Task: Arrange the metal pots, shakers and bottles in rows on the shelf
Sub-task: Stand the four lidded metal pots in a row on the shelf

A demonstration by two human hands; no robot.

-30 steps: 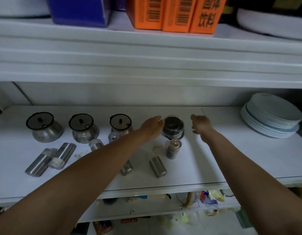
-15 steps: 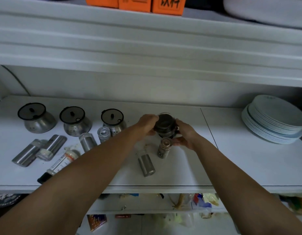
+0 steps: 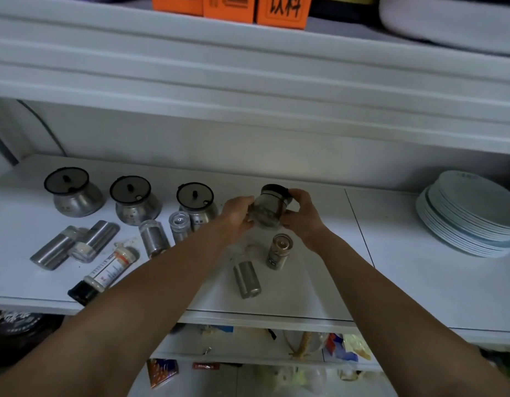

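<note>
Steel pot [image 3: 269, 207] now lifted off the shelf [image 3: 391, 282], left hand [image 3: 238, 214] and right hand [image 3: 301, 213] gripping it, heading toward the back-edge row.

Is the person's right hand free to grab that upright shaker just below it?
Probably not yet. The right hand and the left hand both clasp the jar. The upright shaker stands close beneath with nothing over it, so setting the jar down should free the way.

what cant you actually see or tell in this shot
Head view only:
- Pot between left hand and right hand: base hidden by fingers, so lifted or resting is unclear.
- Orange boxes: cut off by the top edge.
- Bottle label: too small to read.
</note>
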